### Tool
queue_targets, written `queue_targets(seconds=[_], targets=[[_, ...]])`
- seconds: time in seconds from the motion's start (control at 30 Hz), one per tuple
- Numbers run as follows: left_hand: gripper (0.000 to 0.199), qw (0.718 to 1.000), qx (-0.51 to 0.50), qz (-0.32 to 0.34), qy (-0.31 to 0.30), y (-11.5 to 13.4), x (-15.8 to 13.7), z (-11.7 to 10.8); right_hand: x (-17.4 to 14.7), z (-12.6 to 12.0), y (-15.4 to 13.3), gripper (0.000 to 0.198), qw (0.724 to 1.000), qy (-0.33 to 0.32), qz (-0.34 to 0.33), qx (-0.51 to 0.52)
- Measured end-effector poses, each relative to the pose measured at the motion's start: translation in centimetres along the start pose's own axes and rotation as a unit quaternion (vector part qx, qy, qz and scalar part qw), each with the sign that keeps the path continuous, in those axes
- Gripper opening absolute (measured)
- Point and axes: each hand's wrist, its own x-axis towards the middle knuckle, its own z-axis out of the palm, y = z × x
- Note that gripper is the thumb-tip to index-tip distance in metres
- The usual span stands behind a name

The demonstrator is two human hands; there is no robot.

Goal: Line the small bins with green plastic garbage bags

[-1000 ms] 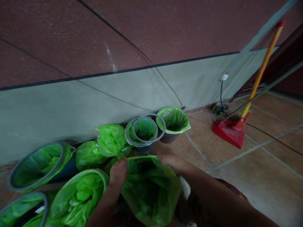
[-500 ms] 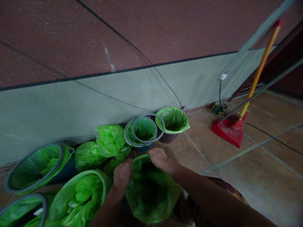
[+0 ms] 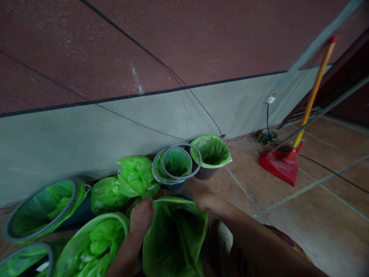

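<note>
Holding green bag (image 3: 161, 238) open, hands (image 3: 142, 215) clamped on it, lined bins (image 3: 77, 211) left, dustpan (image 3: 279, 166) right

- Your right forearm (image 3: 253, 238): landmark of this legend; bare, tapering toward the wrist.
- Your right hand (image 3: 205, 202): bare, at that forearm's far end; outline blurred.
- Your left hand (image 3: 142, 214): bare, left of the right forearm; rounded, softly blurred.
- Your patterned cloth (image 3: 289, 240): dark, with purple and yellowish tones, bordering the right forearm's upper edge.
</note>
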Motion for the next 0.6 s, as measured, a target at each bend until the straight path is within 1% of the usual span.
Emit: queue_targets(seconds=[0.03,0.07,0.1,0.13,0.17,0.2,0.23,0.3,0.33,0.37,0.47,0.6], targets=[[0.032,1.000,-0.008,0.006,0.005,0.2,0.0,0.0,-0.2,-0.4,-0.4,0.025,0.999,-0.039,0.005,-0.013],[0.031,1.000,-0.016,0.013,0.010,0.4,0.0,0.0,-0.4,-0.7,-0.9,0.037,0.998,-0.056,0.008,-0.020],[0.030,0.999,-0.025,0.021,0.015,0.7,-0.1,0.1,-0.6,-0.9,-1.5,0.052,0.999,-0.047,0.006,-0.020],[0.029,0.999,-0.035,0.030,0.019,1.0,-0.1,0.3,-0.7,-1.1,-2.1,0.066,1.000,-0.015,-0.004,-0.013],[0.029,0.998,-0.046,0.041,0.024,1.4,-0.2,0.5,-0.7,-1.1,-2.7,0.076,1.000,0.019,-0.021,-0.006],[0.028,0.997,-0.056,0.055,0.027,1.8,-0.3,0.8,-0.7,-1.1,-3.2,0.079,0.998,0.044,-0.044,-0.001],[0.027,0.995,-0.064,0.068,0.029,2.1,-0.4,1.0,-0.7,-0.9,-3.7,0.075,0.996,0.058,-0.066,0.004],[0.026,0.993,-0.073,0.089,0.033,2.6,-0.7,1.5,-0.6,-0.5,-4.4,0.046,0.994,0.064,-0.090,0.012],[0.024,0.992,-0.076,0.094,0.034,2.8,-0.8,1.7,-0.6,-0.3,-4.6,0.033,0.994,0.058,-0.091,0.015],[0.023,0.992,-0.078,0.097,0.035,2.9,-0.8,1.8,-0.5,-0.1,-4.8,0.027,0.995,0.049,-0.086,0.017],[0.025,0.993,-0.079,0.090,0.016,2.8,-0.9,1.9,-0.5,0.0,-5.0,0.028,0.997,0.028,-0.064,0.012],[0.033,0.996,-0.042,0.067,-0.034,2.1,-0.8,1.6,-0.5,-1.0,-4.8,0.030,0.999,0.028,-0.034,-0.021]])
